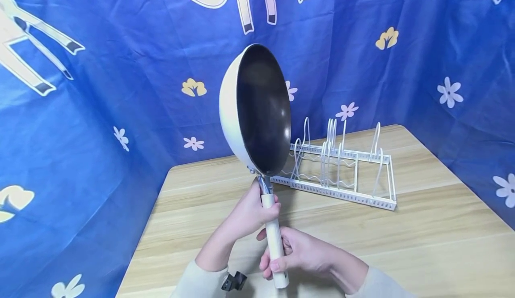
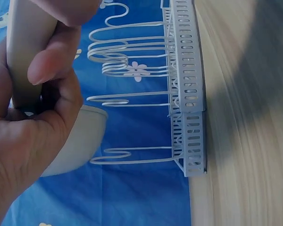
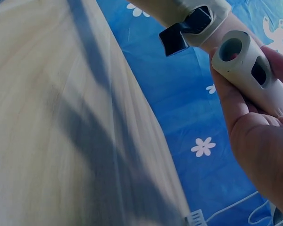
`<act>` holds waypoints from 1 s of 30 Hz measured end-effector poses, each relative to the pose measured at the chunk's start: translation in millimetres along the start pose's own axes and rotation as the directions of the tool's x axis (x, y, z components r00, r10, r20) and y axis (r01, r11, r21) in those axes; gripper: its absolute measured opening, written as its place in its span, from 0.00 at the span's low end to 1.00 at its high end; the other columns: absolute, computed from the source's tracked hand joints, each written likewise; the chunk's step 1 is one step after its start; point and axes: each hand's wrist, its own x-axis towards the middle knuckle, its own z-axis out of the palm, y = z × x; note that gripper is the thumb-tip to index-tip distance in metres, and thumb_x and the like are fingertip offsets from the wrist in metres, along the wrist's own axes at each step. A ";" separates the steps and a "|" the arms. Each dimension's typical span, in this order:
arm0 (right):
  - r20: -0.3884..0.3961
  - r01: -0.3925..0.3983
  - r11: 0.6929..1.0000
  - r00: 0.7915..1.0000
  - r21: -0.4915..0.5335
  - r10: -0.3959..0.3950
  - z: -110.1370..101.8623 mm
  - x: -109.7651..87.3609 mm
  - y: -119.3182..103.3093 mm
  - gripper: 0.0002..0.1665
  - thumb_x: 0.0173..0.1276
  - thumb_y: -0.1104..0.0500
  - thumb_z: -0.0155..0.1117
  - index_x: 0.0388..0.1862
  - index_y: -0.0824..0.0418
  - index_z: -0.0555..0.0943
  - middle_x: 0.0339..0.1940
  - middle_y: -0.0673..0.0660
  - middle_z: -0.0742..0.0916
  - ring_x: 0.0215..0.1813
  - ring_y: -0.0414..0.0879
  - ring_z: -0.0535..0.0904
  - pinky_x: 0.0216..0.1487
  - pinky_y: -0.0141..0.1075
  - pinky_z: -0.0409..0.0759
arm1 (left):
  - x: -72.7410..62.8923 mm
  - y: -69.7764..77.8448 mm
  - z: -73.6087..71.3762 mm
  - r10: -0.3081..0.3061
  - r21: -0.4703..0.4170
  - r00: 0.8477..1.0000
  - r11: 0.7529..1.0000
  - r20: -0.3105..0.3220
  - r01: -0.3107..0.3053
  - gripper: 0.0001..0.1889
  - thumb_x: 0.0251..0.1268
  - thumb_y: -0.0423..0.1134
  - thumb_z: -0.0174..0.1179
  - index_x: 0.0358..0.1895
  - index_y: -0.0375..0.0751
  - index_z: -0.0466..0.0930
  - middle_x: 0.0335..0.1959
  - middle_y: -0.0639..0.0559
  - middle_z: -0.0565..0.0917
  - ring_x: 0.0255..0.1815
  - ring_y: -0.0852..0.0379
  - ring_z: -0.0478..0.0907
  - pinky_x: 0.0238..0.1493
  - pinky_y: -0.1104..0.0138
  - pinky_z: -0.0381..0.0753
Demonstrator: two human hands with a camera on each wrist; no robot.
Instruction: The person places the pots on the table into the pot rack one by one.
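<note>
A deep frying pan (image 1: 263,110), white outside and dark inside, is held up above the table, tilted on its side with the dark interior facing right. My left hand (image 1: 257,206) grips the upper part of its pale handle (image 1: 275,240), just below the metal neck. Lower down, my right hand (image 1: 295,251) holds the handle near its end, thumb across the front. In the left wrist view the left hand (image 2: 33,136) wraps round the handle, the white pan side showing behind. In the right wrist view the right hand (image 3: 254,127) pinches the hollow handle end (image 3: 247,63).
A white wire pan rack (image 1: 334,168) with upright loops stands on the wooden table (image 1: 426,204), right of the pan and behind the hands. Blue patterned cloth (image 1: 153,87) hangs behind and beside the table. A small black camera (image 1: 234,281) is on the left wrist.
</note>
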 end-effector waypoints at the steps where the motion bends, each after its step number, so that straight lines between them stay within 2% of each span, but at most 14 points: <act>1: -0.001 0.002 1.000 1.000 0.016 -0.002 -1.2 -0.6 1.0 0.37 0.76 0.65 0.68 0.75 0.71 0.60 0.51 0.64 0.91 0.51 0.42 0.92 0.62 0.39 0.90 | 1.9 -0.5 1.4 0.005 0.000 1.000 1.000 0.000 -0.005 0.21 0.61 0.34 0.67 0.56 0.42 0.71 0.40 0.50 0.85 0.41 0.58 0.82 0.47 0.69 0.82; 4: -0.005 -0.009 0.998 1.000 0.065 0.010 -4.4 -1.6 3.3 0.37 0.76 0.65 0.69 0.75 0.68 0.61 0.49 0.50 0.92 0.52 0.41 0.92 0.62 0.39 0.90 | 7.0 -0.9 5.6 0.008 0.000 1.000 1.000 0.000 -0.008 0.21 0.60 0.34 0.67 0.55 0.42 0.70 0.39 0.51 0.84 0.40 0.58 0.81 0.47 0.69 0.81; 10: 0.003 0.018 0.987 1.000 0.162 -0.018 -11.5 -3.7 8.4 0.35 0.75 0.66 0.69 0.73 0.68 0.61 0.51 0.52 0.92 0.54 0.43 0.93 0.62 0.39 0.91 | 16.5 -0.8 14.4 -0.015 0.024 1.000 1.000 0.004 0.015 0.22 0.59 0.35 0.67 0.55 0.41 0.70 0.38 0.52 0.84 0.38 0.58 0.81 0.45 0.68 0.81; 13: 0.008 0.000 0.982 1.000 0.191 -0.001 -15.9 -5.8 10.9 0.35 0.75 0.66 0.68 0.73 0.66 0.61 0.53 0.52 0.92 0.56 0.43 0.92 0.64 0.40 0.90 | 20.8 -1.1 19.3 -0.024 0.039 1.000 0.999 0.008 0.024 0.22 0.58 0.36 0.67 0.55 0.41 0.70 0.38 0.52 0.84 0.38 0.57 0.81 0.44 0.67 0.81; 20: 0.047 0.006 0.968 0.999 0.252 -0.019 -26.2 -8.2 17.3 0.32 0.76 0.67 0.66 0.72 0.63 0.61 0.55 0.51 0.91 0.58 0.44 0.92 0.67 0.42 0.89 | 30.4 -6.0 30.0 -0.051 0.001 0.999 0.999 0.017 0.051 0.22 0.56 0.36 0.68 0.54 0.43 0.71 0.38 0.51 0.83 0.38 0.56 0.80 0.45 0.65 0.82; 30: 0.059 0.025 0.949 0.997 0.316 -0.046 -36.0 -10.1 26.8 0.30 0.75 0.67 0.65 0.70 0.61 0.63 0.54 0.51 0.91 0.57 0.45 0.92 0.66 0.40 0.89 | 43.2 -15.7 44.6 -0.088 -0.045 0.996 0.995 0.010 0.089 0.25 0.52 0.32 0.69 0.55 0.37 0.71 0.40 0.48 0.81 0.38 0.54 0.79 0.44 0.64 0.81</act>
